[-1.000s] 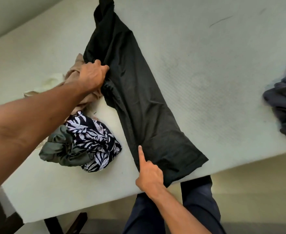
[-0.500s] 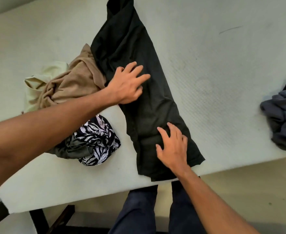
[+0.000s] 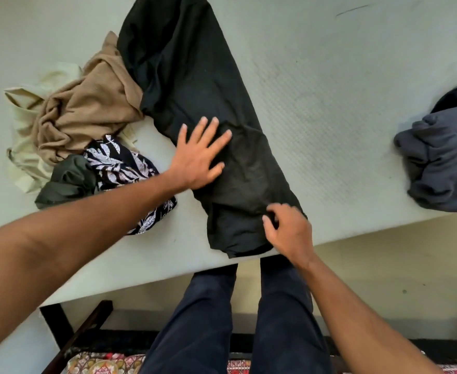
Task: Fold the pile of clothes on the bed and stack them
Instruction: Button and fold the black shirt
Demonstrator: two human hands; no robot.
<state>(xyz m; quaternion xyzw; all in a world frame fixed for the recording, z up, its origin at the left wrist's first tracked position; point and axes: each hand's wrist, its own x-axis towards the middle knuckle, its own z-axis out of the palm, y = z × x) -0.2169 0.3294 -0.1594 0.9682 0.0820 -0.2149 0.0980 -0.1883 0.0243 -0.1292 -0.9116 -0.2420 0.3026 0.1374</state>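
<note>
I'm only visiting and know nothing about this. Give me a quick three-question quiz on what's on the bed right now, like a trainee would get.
1. True or false: the left hand lies flat, fingers spread, on the black garment.
2. Which garment lies apart from the pile, near the right end of the bed? A tan, B grey, C leaf-print.
3. Fill in: in the pile, the ___ garment lies partly over the cream garment.
Key: 1 true; 2 B, the grey garment; 3 the tan garment.
</note>
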